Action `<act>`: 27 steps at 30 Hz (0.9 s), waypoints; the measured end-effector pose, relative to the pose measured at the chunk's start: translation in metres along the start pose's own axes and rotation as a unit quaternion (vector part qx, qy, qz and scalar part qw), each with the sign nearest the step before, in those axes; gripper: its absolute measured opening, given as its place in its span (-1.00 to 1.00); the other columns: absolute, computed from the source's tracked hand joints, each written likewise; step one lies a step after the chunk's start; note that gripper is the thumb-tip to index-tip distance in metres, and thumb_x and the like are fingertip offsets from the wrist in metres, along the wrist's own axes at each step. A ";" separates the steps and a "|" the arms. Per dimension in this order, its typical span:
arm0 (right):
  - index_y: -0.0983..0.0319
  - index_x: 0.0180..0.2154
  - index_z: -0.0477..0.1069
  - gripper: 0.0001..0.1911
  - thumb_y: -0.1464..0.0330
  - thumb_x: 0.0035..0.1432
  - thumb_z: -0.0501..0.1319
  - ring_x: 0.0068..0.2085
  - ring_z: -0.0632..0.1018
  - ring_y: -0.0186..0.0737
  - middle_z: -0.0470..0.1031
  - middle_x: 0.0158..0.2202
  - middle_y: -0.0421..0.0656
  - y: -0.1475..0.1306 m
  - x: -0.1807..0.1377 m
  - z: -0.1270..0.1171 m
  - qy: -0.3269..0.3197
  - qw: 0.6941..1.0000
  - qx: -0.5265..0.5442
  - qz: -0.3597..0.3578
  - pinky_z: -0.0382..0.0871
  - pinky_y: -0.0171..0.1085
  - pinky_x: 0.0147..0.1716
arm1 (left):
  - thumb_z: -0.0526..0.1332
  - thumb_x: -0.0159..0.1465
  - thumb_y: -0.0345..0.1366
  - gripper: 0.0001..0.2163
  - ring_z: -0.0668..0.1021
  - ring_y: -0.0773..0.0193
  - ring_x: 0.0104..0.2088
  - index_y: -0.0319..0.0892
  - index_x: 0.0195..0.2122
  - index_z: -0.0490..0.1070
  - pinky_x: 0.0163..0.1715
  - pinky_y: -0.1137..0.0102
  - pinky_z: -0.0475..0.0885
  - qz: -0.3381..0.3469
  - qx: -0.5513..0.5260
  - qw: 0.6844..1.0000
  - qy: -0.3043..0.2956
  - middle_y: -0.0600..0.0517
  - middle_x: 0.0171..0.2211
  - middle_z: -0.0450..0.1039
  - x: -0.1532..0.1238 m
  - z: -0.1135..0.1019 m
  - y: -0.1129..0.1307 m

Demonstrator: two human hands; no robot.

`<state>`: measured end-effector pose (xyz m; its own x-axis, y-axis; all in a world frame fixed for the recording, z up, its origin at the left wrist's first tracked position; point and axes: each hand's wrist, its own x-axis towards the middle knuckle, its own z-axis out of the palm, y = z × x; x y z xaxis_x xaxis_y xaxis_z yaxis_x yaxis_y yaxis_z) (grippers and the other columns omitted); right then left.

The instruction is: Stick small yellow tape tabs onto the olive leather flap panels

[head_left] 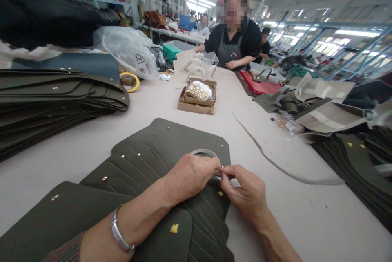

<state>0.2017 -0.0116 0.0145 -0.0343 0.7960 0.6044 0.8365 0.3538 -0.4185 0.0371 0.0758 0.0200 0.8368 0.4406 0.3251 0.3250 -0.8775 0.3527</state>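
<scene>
Bent over a grey ring that looks like a roll of tape, my left hand has its fingers closed and hides most of it. My right hand pinches with thumb and forefinger right against the left fingertips; whatever small thing is between them is too small to make out. Under both hands lies a fanned stack of dark olive panels with rounded corners and small gold studs. A yellow scrap sticks to a nearer panel, and a smaller one shows below the fingertips.
Ahead stands a cardboard box with gold chain in plastic. More olive panels are piled left and right. A yellow tape roll, a red bag and a cord lie about. A co-worker stands across the table.
</scene>
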 end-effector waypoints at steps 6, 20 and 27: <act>0.25 -0.52 0.44 -0.84 0.31 0.01 0.25 -0.64 0.47 -0.33 0.45 -0.68 -0.23 0.001 0.005 0.002 -0.025 0.902 0.237 0.359 0.37 -0.38 -0.60 | 0.00 0.34 -0.41 -0.84 0.43 0.32 -0.50 -0.17 -0.38 0.28 -0.54 0.46 0.25 0.056 0.034 0.995 0.076 0.11 -0.49 0.38 -0.001 -0.003 0.008; 0.25 -0.43 0.50 -0.71 0.19 0.17 0.16 -0.47 0.48 -0.27 0.53 -0.50 -0.18 0.032 -0.004 -0.005 -0.159 0.943 0.078 0.283 0.32 -0.33 -0.46 | 0.04 0.31 -0.46 -0.88 0.46 0.21 -0.31 -0.16 -0.28 0.34 -0.29 0.33 0.39 -0.041 0.075 0.995 -0.060 0.00 -0.33 0.46 0.002 0.000 -0.011; 0.22 -0.42 0.49 -0.78 0.29 0.18 0.13 -0.51 0.50 -0.28 0.54 -0.49 -0.19 0.030 -0.007 0.005 -0.129 0.974 -0.028 0.184 0.34 -0.33 -0.45 | 0.04 0.30 -0.48 -0.87 0.44 0.19 -0.29 -0.17 -0.28 0.34 -0.29 0.32 0.39 -0.045 0.067 0.995 -0.063 -0.01 -0.31 0.45 0.001 0.001 -0.010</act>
<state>0.2248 -0.0037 -0.0056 0.1429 0.9635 0.2262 0.8462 -0.0004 -0.5329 0.0353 0.0852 0.0157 0.8480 0.4979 0.1819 0.4491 -0.8571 0.2523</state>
